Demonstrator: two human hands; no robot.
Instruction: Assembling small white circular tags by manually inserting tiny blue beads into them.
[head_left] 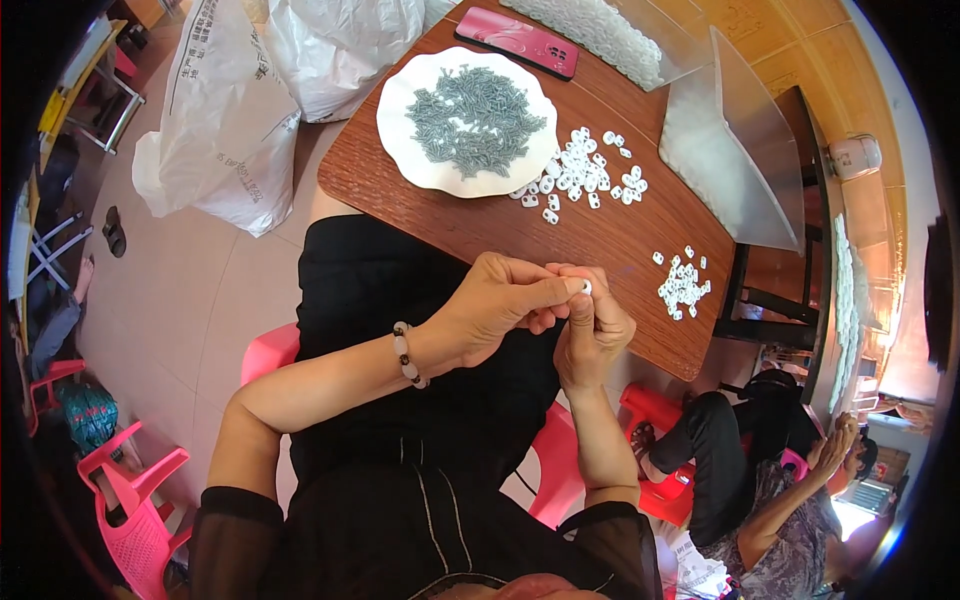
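Observation:
My left hand (pixel 492 308), a beaded bracelet on its wrist, meets my right hand (pixel 594 335) in front of the table's near edge. Fingertips of both are pinched around a small white plastic piece (pixel 586 287), mostly covered by them. Whether a grey pin is in it, I cannot tell. Beyond my hands, a white scalloped plate (pixel 398 152) bears a heap of small grey pins (pixel 470 120). Against its right side lies a loose pile of white oval plastic pieces with dark holes (pixel 575 170). A smaller pile of like pieces (pixel 683 288) lies near the table's right end.
The brown wooden table (pixel 420 215) also carries a pink phone (pixel 516 42) and clear-walled bins of white pieces (pixel 705 150). White sacks (pixel 230 130) stand on the floor at left. A pink chair (pixel 140 530) is at lower left; another person (pixel 780 510) sits at right.

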